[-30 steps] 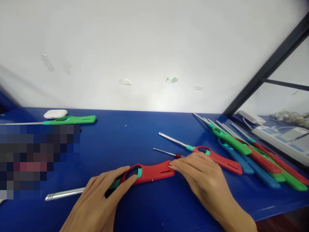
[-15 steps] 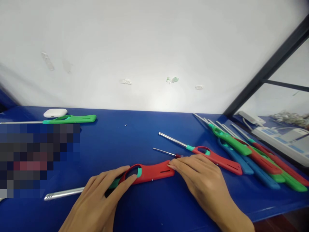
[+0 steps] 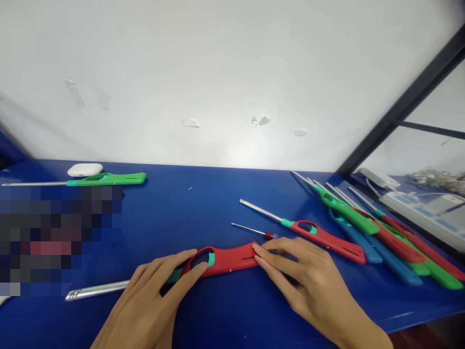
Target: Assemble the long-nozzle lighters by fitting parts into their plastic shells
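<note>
A red long-necked gas lighter (image 3: pixel 232 259) with a teal trigger and a silver tube lies across the blue table in front of me. My left hand (image 3: pixel 152 295) grips it around the collar and trigger loop, thumb at the near side of the loop. At the other end, my right hand (image 3: pixel 308 281) has its fingertips closed on the butt of the handle. Just behind the right hand lies a thin screwdriver (image 3: pixel 254 230), its handle partly hidden by the fingers. Beyond it rests a second red lighter (image 3: pixel 323 238), tube pointing to the left.
Several red, green and blue lighters (image 3: pixel 381 232) are heaped at the right. A green lighter (image 3: pixel 112 179) lies at the back left beside a white case (image 3: pixel 85 169). A power strip (image 3: pixel 421 208) stands beyond the dark metal frame (image 3: pixel 392 123). A tiny pin (image 3: pixel 190 188) lies on the table.
My right hand has shifted its grip at the handle's end, its fingers now more separated and pinching the butt. The left hand and the lighter stay almost where they were.
</note>
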Demonstrator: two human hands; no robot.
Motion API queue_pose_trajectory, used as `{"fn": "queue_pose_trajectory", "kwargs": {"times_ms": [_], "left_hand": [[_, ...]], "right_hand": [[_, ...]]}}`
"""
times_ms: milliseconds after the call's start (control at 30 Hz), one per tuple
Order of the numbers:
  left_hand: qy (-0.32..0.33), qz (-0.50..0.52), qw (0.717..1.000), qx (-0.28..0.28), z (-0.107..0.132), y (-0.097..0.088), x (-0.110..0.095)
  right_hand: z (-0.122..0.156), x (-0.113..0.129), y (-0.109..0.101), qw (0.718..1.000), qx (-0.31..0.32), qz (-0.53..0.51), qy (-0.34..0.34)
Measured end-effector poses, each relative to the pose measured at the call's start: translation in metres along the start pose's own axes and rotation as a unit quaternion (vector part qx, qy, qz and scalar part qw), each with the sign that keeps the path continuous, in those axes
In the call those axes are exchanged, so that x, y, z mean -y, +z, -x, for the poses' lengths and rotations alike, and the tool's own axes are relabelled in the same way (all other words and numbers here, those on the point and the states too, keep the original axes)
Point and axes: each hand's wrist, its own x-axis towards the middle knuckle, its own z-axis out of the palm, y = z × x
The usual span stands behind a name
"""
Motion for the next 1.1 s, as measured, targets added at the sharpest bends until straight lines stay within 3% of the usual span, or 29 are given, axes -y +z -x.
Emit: {"fn": "queue_pose_trajectory", "kwargs": {"times_ms": [433,667,867,1100], "left_hand": [[0.003,0.000,1.000,-0.025,-0.004,-0.004,-0.003],[-0.002,0.011,1.000,-0.020,-0.004,-0.003,-0.003],[-0.019,0.016,0.999,0.035,0.010,0.006,-0.001],[-0.018,0.011,1.000,0.011,0.007,0.004,-0.001]], "right_hand": [[-0.004,0.001,-0.004,0.986,0.007,-0.142,0.091],[-0.002,-0.001,-0.004,0.987,0.019,-0.136,0.088],[-0.001,-0.003,-0.004,0.991,0.002,-0.117,0.062],[0.000,-0.005,-0.003,0.991,-0.002,-0.119,0.057]]}}
